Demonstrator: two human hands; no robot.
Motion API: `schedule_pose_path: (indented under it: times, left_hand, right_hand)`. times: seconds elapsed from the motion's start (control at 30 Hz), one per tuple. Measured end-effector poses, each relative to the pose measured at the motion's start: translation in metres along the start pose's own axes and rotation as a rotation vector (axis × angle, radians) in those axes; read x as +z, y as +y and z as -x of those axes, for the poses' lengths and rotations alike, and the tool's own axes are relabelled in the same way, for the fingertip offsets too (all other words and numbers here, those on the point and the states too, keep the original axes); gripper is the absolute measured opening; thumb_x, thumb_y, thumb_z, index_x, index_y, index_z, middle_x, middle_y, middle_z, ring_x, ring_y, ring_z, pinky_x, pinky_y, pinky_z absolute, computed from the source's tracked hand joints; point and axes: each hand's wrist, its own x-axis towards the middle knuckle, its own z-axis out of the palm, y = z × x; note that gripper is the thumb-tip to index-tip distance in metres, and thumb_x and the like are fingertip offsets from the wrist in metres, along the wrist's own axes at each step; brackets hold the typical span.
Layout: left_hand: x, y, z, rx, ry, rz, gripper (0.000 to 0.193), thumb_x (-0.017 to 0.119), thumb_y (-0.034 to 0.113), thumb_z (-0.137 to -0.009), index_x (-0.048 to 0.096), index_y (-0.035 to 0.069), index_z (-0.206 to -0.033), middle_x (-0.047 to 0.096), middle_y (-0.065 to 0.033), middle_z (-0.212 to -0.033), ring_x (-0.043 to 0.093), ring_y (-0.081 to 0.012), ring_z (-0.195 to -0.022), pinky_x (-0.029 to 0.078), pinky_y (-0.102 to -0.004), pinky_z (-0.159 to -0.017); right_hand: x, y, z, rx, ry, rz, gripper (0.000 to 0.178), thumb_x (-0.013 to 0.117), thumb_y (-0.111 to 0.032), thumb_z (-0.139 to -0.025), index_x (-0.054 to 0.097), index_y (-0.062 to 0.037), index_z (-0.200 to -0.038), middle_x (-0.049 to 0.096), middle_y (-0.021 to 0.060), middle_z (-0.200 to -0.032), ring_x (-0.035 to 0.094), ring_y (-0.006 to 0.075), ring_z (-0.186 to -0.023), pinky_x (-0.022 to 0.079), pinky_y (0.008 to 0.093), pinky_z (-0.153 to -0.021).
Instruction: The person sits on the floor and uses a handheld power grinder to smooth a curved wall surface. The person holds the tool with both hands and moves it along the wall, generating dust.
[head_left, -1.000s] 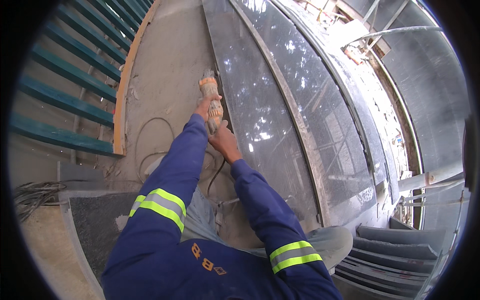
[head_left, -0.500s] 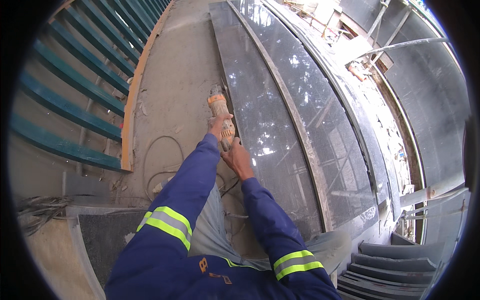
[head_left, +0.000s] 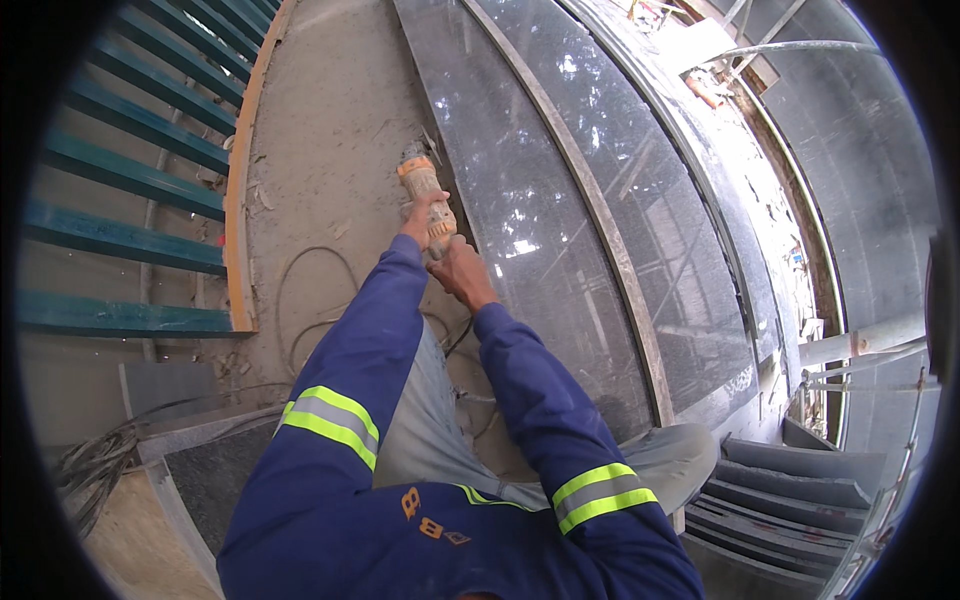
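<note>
Both my hands are closed on a dusty orange and grey angle grinder point(head_left: 424, 182). My left hand point(head_left: 427, 220) wraps round the middle of its body, and my right hand point(head_left: 462, 272) grips the rear end closer to me. The grinder's head points away from me, beside the left edge of a dark polished stone slab point(head_left: 500, 190). Whether its disc touches the slab edge is too small to tell. A narrow strip point(head_left: 590, 190) runs lengthwise along the slab's glossy top.
A teal slatted frame with an orange edge beam point(head_left: 240, 180) stands at the left. A cable point(head_left: 285, 270) loops over the dusty ground. Stacked slabs point(head_left: 790, 500) lie at the lower right, metal poles point(head_left: 870, 340) at the right. Tangled cables point(head_left: 100, 450) lie lower left.
The view has shifted a little. The grinder and both hands sit slightly further left and higher in the picture, still along the slab's left edge. The grip looks the same.
</note>
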Motion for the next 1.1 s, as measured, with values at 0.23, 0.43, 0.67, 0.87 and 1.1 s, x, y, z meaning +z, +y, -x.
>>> schedule_pose_path:
  times: [0.23, 0.43, 0.67, 0.87, 1.1]
  left_hand:
    - [0.004, -0.006, -0.018, -0.082, -0.039, -0.078, 0.032, 0.077, 0.022, -0.074, 0.057, 0.009, -0.096, 0.058, -0.005, -0.075, 0.06, -0.0208, -0.061, 0.053, -0.0385, -0.055]
    - [-0.002, -0.01, -0.018, -0.098, -0.008, -0.059, 0.033, 0.077, 0.022, -0.074, 0.057, 0.008, -0.097, 0.058, -0.0055, -0.077, 0.06, -0.0208, -0.062, 0.053, -0.0391, -0.056]
    - [0.004, -0.016, -0.026, -0.096, 0.002, -0.082, 0.034, 0.077, 0.022, -0.074, 0.057, 0.009, -0.098, 0.057, -0.0051, -0.078, 0.059, -0.0209, -0.062, 0.054, -0.0396, -0.057]
    - [-0.004, -0.025, -0.045, -0.137, -0.016, -0.078, 0.032, 0.078, 0.023, -0.074, 0.059, 0.008, -0.096, 0.058, -0.0051, -0.078, 0.061, -0.0215, -0.061, 0.055, -0.0395, -0.056]
    - [0.0, -0.019, -0.04, -0.13, -0.002, -0.12, 0.033, 0.077, 0.022, -0.075, 0.056, 0.01, -0.098, 0.059, -0.0049, -0.077, 0.061, -0.0212, -0.061, 0.055, -0.0397, -0.056]
  right_hand:
    - [-0.002, 0.009, -0.008, 0.105, -0.033, -0.089, 0.05, 0.074, -0.028, -0.079, 0.053, 0.0098, -0.105, 0.069, 0.0241, -0.076, 0.07, 0.0316, -0.058, 0.055, 0.0408, -0.053]
    - [-0.015, -0.009, -0.004, 0.198, -0.128, -0.162, 0.054, 0.074, -0.027, -0.079, 0.052, 0.0123, -0.109, 0.069, 0.0228, -0.076, 0.07, 0.0287, -0.057, 0.053, 0.0397, -0.05]
    - [-0.011, 0.005, -0.012, 0.165, -0.095, -0.142, 0.054, 0.074, -0.027, -0.079, 0.054, 0.0137, -0.107, 0.069, 0.022, -0.075, 0.07, 0.0292, -0.058, 0.053, 0.0398, -0.051]
    - [0.0, 0.023, -0.019, 0.107, -0.05, -0.093, 0.049, 0.073, -0.027, -0.078, 0.057, 0.0123, -0.103, 0.069, 0.0255, -0.081, 0.07, 0.0349, -0.069, 0.054, 0.0439, -0.062]
    - [-0.006, 0.015, -0.014, 0.126, -0.049, -0.064, 0.052, 0.072, -0.028, -0.078, 0.054, 0.0112, -0.107, 0.07, 0.0304, -0.089, 0.072, 0.0428, -0.084, 0.055, 0.0478, -0.076]
